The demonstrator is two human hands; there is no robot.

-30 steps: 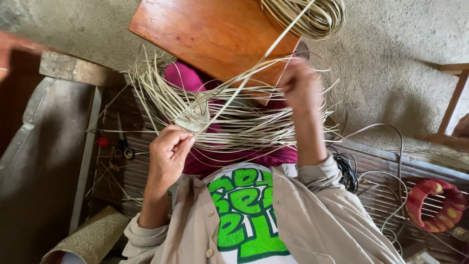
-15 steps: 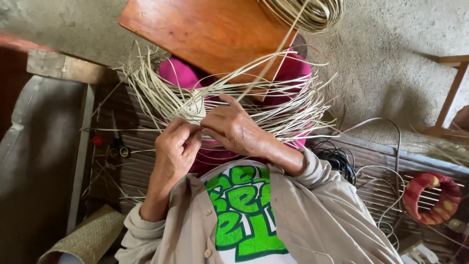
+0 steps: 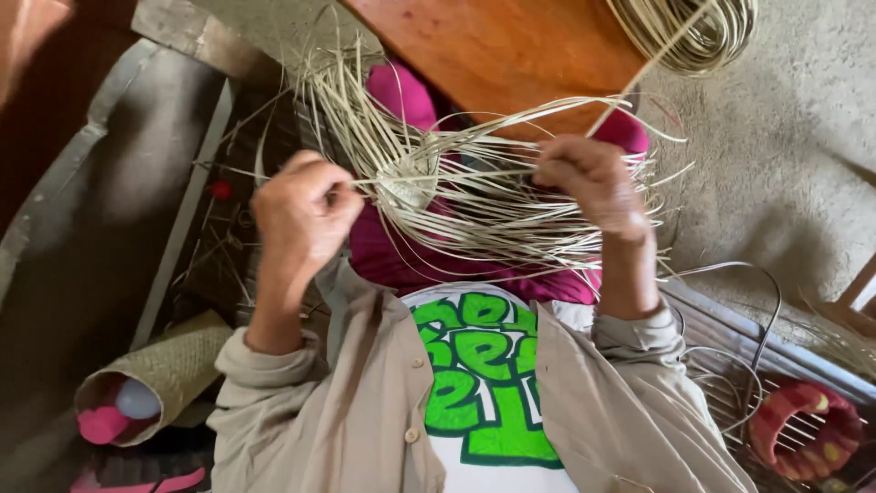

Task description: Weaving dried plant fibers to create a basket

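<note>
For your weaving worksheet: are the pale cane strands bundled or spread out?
Spread: the strands fan outward from a small woven centre, held between both hands.

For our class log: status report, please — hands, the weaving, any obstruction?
Left hand pinching strands by the woven hub. Right hand gripping strands opposite. Nothing blocking.

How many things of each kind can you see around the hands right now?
Hands: 2, left hand and right hand, both gripping strands
Woven piece of pale strips: 1
Coil of pale strips: 1
Wooden board: 1
Rolled woven mat: 1
Red and yellow ring: 1
Total: 7
</note>
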